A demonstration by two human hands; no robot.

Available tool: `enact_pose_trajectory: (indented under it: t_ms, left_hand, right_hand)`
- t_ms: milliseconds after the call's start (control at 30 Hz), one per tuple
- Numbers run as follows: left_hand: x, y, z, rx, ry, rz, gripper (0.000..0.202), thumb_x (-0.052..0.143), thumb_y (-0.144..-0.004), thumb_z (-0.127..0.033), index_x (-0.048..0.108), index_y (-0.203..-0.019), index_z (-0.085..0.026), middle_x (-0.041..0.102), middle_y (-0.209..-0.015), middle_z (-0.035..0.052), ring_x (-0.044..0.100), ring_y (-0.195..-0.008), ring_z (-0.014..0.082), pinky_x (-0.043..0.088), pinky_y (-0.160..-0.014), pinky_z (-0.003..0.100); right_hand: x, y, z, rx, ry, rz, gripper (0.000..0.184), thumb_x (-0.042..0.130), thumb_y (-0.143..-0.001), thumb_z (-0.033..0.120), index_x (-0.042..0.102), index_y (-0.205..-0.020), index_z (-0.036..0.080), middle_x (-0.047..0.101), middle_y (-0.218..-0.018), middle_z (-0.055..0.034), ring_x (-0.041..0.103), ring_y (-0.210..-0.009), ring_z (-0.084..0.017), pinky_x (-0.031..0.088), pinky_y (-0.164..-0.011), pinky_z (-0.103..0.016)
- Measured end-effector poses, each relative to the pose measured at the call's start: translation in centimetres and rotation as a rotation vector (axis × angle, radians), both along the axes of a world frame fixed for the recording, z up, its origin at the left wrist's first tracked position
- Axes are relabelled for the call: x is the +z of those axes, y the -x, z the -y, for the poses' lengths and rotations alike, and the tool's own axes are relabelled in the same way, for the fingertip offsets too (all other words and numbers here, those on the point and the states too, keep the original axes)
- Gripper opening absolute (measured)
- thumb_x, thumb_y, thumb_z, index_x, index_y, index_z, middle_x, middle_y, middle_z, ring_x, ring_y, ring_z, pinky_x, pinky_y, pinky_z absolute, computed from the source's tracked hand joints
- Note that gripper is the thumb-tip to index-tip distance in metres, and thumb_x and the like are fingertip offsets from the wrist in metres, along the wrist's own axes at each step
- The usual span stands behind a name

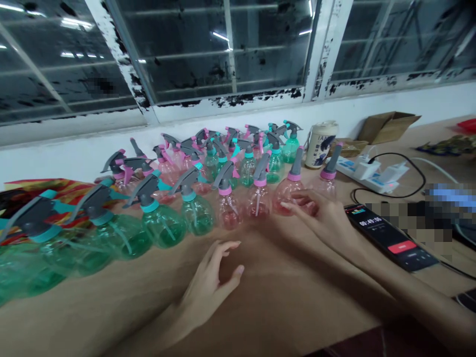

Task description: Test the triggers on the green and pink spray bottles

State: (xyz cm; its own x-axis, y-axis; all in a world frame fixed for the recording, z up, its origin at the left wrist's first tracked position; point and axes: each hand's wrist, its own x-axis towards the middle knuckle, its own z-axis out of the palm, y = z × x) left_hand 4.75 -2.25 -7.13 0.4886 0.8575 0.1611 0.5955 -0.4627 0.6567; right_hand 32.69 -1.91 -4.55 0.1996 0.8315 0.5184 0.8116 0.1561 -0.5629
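Observation:
My left hand hovers over the bare front part of the table, fingers curved and apart from the thumb, holding nothing. Farther right, my right hand reaches to a round pink spray bottle with a grey spray head. Its thumb and fingers lie apart in front of the bottle's lower right side; whether they touch it is unclear. Another pink spray bottle stands just behind that hand, partly hidden. To the left, two pink bottles and several green spray bottles form the rest of the front row.
Behind the row crowd more pink and green spray bottles. A cream cup, a power strip with plugs and cables, and an open cardboard box stand at the right. A phone lies beside my right forearm. Patterned cloth lies at left.

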Motion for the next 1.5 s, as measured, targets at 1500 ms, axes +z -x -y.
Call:
enact_pose_trajectory:
  t_ms: [1500]
  left_hand:
    - [5.9,-2.4,0.2,-0.199,0.110,0.328,0.052,0.067,-0.076,-0.027,0.048,-0.125,-0.024,0.061,-0.119,0.0070,0.062,-0.099,0.0244,0.050,-0.088,0.044]
  right_hand:
    - [-0.9,12.3,5.5,0.227,0.025,0.251,0.073,0.052,-0.064,0.080,0.062,-0.097,0.015,0.063,-0.088,-0.0117,0.060,-0.088,-0.031,0.048,-0.078,-0.046]
